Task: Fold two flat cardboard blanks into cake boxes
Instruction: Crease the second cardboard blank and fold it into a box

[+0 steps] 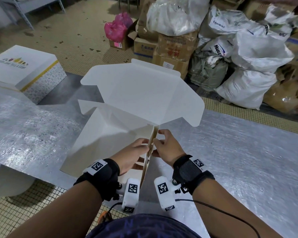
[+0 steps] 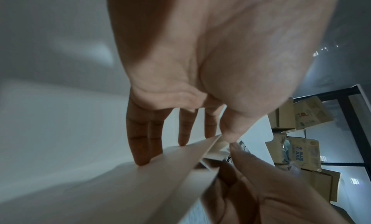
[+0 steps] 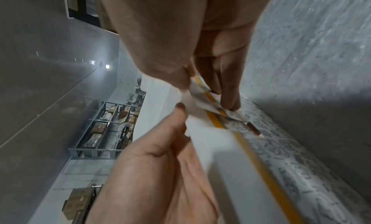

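Observation:
A half-folded white cardboard blank (image 1: 136,93) stands on the metal table (image 1: 230,152), its lid flaps spread open at the far side. Both hands meet at its near right corner. My left hand (image 1: 136,152) pinches the corner panel (image 2: 160,171), thumb against the fingers inside the box. My right hand (image 1: 163,146) pinches the same corner from outside, thumb on the white tab (image 3: 190,106) and fingers on the printed wall with the yellow stripe (image 3: 261,171). A finished cake box (image 1: 24,71) with a yellow band sits at the far left.
Another flat white blank (image 1: 5,182) hangs over the table's near left edge. Behind the table are stacked brown cartons (image 1: 172,47), white sacks (image 1: 258,48) and a pink bag (image 1: 117,28) on the tiled floor. Bare metal tabletop stretches to the right.

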Action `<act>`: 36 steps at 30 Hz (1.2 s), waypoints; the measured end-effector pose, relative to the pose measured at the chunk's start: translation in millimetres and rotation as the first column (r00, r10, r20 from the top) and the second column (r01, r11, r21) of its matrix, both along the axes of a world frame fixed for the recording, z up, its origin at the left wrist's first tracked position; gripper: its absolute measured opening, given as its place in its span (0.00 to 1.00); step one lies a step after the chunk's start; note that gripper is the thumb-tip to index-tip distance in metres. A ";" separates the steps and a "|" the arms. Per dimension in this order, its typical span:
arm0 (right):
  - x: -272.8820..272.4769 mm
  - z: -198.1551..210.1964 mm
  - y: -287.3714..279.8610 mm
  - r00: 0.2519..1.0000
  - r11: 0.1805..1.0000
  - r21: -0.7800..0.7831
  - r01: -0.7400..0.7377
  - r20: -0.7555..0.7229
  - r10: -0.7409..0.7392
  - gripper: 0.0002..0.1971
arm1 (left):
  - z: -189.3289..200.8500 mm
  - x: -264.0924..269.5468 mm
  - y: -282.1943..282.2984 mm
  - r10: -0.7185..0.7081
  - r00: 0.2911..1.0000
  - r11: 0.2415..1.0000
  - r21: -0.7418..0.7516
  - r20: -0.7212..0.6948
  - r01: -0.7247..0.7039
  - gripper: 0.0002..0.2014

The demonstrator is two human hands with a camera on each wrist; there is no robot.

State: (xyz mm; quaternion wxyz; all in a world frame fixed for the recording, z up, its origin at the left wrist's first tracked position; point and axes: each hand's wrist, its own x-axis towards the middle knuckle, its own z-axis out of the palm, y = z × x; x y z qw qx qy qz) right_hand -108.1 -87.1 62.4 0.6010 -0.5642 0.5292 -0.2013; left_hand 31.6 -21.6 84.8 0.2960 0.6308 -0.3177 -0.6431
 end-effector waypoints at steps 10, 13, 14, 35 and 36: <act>-2.6 -6.3 5.7 0.998 0.997 -0.072 -0.022 -0.061 0.018 0.16 | -2.5 -1.0 0.3 -0.017 0.998 1.000 -0.003 0.055 0.017 0.12; -4.6 -3.9 3.9 1.000 0.999 -0.040 0.017 -0.002 -0.018 0.15 | -0.7 -0.4 1.3 -0.034 0.997 0.999 0.011 0.073 0.033 0.13; -5.0 -2.7 3.6 1.000 0.999 -0.037 0.028 0.011 -0.028 0.15 | -0.5 0.3 1.9 -0.044 0.996 0.999 0.013 0.073 0.043 0.14; -10.9 10.7 -0.6 0.987 0.981 -0.114 0.157 -0.014 -0.160 0.08 | 8.8 7.4 6.1 -0.039 0.982 0.998 -0.050 0.185 0.049 0.13; -11.1 11.9 -1.0 0.984 0.974 -0.157 0.165 -0.036 -0.172 0.08 | 9.8 10.1 6.7 -0.029 0.982 0.998 -0.054 0.185 0.040 0.13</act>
